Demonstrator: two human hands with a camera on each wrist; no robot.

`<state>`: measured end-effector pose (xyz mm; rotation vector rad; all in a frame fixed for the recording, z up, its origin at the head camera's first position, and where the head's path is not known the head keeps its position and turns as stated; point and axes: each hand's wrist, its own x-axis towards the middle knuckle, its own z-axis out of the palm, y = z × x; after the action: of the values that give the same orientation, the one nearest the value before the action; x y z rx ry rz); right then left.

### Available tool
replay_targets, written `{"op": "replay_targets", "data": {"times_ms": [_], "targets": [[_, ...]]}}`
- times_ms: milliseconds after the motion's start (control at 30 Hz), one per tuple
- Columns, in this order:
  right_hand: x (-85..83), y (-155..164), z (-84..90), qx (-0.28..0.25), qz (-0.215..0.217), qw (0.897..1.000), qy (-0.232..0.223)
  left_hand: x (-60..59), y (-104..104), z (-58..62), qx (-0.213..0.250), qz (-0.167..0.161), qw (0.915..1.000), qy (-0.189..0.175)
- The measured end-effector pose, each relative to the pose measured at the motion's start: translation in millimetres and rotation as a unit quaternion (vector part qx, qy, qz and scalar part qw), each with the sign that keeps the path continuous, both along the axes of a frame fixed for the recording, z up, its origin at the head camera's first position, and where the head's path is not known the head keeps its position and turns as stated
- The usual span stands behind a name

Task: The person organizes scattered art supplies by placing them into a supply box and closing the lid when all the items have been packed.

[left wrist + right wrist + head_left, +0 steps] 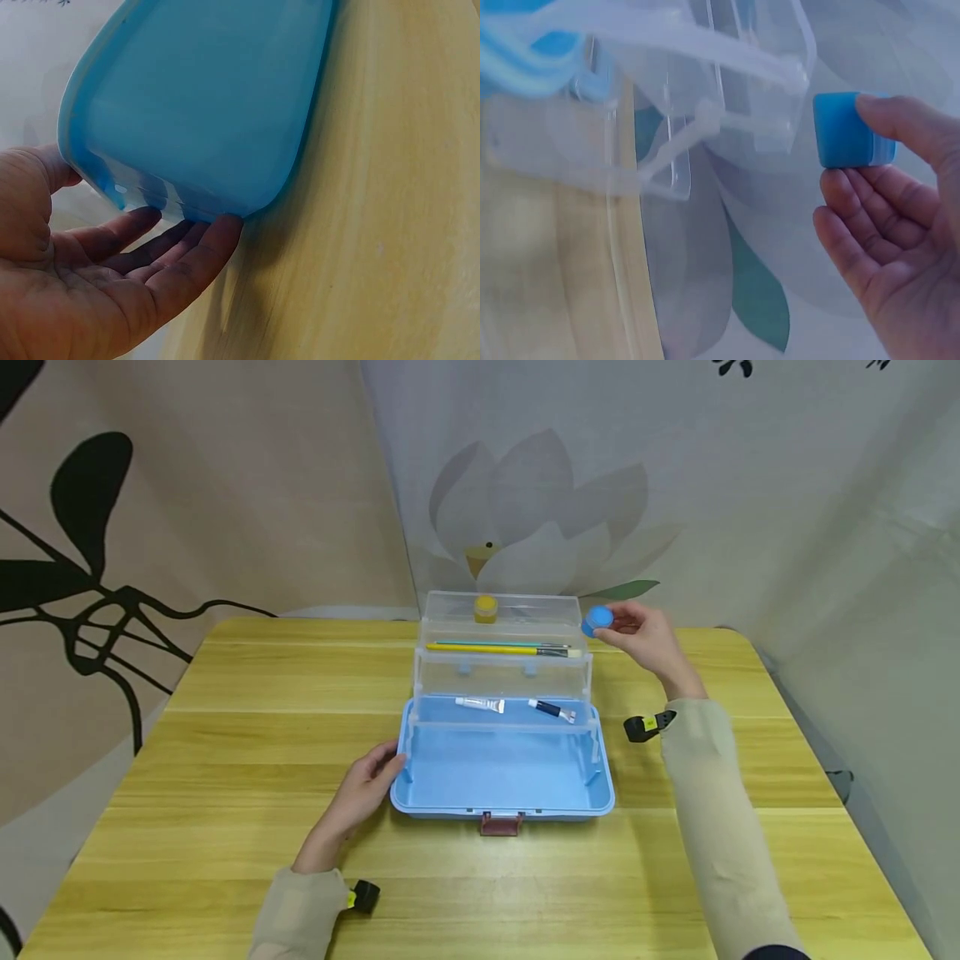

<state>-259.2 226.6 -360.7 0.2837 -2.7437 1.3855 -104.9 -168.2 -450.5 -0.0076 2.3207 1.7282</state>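
A blue storage box [502, 772] with fold-out clear trays [502, 677] stands on the table. My left hand [367, 785] holds its left edge, thumb at the rim and fingers against the outer wall [187, 191]. Beside the top tray's right end, my right hand [645, 639] pinches a small blue paint jar [847, 131] between thumb and fingers, off the table. A yellow paint jar [486, 609] sits in the top tray. Yellow and green paintbrushes [487, 647] lie in the tray below. A white paint tube [480, 704] and a dark paint tube [552, 710] lie in the lowest tray.
The wooden table [262, 735] extends on both sides of the box. A brown latch [501, 824] hangs at the box front. Behind stands a patterned curtain [540, 485], close to the table's back edge.
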Motion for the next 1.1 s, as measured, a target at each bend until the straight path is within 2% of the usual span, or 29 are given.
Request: {"op": "replay_targets", "data": {"times_ms": [400,600,800,1100], "targets": [[-17.3,-32,5.8,-0.001,0.039,0.999,0.003,0.6,0,-1.4,-0.003,0.002,1.0000,0.003],[-24.9,-44,9.0,0.016,0.048,0.999,-0.003,0.6,0,-1.5,-0.007,0.006,0.9999,0.004],[-32.4,-54,7.9,0.022,0.060,0.998,0.003,0.0,1,-2.4,-0.007,0.006,1.0000,0.001],[-41.5,-65,6.9,0.034,0.076,0.996,-0.013,-0.5,3,-3.3,-0.010,0.007,0.9999,0.005]]}}
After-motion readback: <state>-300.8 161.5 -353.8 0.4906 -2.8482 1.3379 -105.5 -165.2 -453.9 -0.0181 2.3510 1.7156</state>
